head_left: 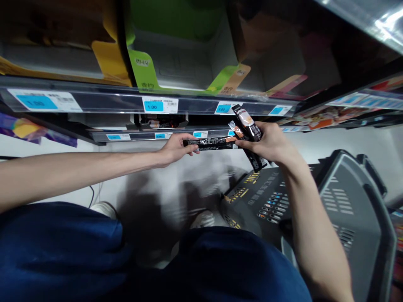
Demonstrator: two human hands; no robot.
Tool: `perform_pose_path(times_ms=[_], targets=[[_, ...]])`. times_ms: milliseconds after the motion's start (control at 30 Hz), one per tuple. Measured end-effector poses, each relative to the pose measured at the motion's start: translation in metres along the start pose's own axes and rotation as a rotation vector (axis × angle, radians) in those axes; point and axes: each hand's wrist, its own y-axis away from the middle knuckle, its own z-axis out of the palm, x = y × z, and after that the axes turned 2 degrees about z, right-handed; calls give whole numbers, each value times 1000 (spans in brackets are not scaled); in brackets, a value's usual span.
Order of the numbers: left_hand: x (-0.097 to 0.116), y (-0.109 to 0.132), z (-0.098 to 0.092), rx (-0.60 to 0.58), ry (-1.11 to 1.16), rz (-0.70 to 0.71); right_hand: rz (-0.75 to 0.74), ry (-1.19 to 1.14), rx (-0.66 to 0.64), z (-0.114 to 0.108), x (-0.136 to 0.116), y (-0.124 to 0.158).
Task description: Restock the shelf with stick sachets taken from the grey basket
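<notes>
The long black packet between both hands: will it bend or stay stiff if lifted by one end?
Probably stiff: the packet spans straight between left hand and right hand without sagging. Likely light: held only at its ends. Glossy surface may slip.

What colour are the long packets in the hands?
Long snack packets: black with orange; head view.

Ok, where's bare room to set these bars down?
Free: green display box's grey inside; pale floor between shelf base and knees. Crowded: the low shelf slot behind the snack bars in the left hand and right hand; the grey basket fills the right.
</notes>
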Motion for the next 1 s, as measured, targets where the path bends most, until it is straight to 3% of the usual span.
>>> perform_pose_path(times_ms=[267,1000], targets=[[-5,-1,-3,-56,16,13,-2,2,-5,1,2,-1],[-9,-2,-7,12,-12,28,-38,6,-37,2,1,0]])
